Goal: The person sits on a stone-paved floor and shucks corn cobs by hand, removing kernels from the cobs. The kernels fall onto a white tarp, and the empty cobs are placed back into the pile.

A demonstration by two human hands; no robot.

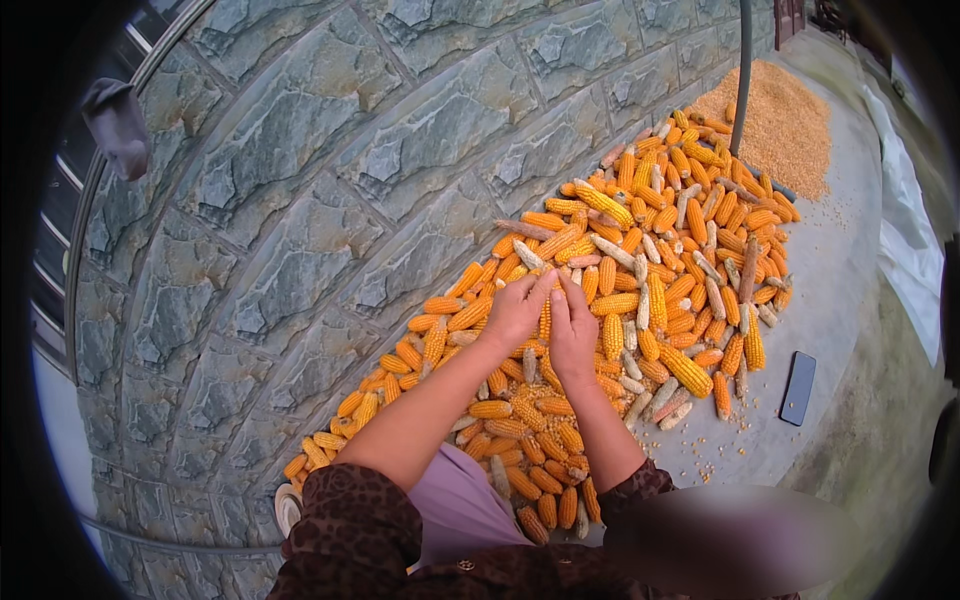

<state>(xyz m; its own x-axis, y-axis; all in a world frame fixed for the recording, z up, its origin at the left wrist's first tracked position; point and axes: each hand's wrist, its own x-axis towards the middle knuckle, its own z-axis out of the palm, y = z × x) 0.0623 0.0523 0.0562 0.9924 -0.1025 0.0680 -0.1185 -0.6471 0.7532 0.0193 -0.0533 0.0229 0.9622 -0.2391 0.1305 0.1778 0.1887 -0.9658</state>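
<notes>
Both hands meet above a large pile of corn cobs [615,303]. My left hand [517,309] and my right hand [574,326] close around one orange corn cob [545,319], whose lower part shows between them; the fingers hide the rest. Beneath and around them lie many cobs full of orange kernels, mixed with bare pale and reddish cobs such as the pale one [528,255] just beyond my left hand. Loose kernels [536,393] are scattered over the cobs nearer to me.
A stone-faced wall [300,187] borders the pile on the left. Beyond it, a heap of loose kernels [787,124] lies by a grey pole [742,82]. A phone [798,388] rests on the concrete at the right, near white sheeting [904,225]. A grey sock [120,131] hangs at upper left.
</notes>
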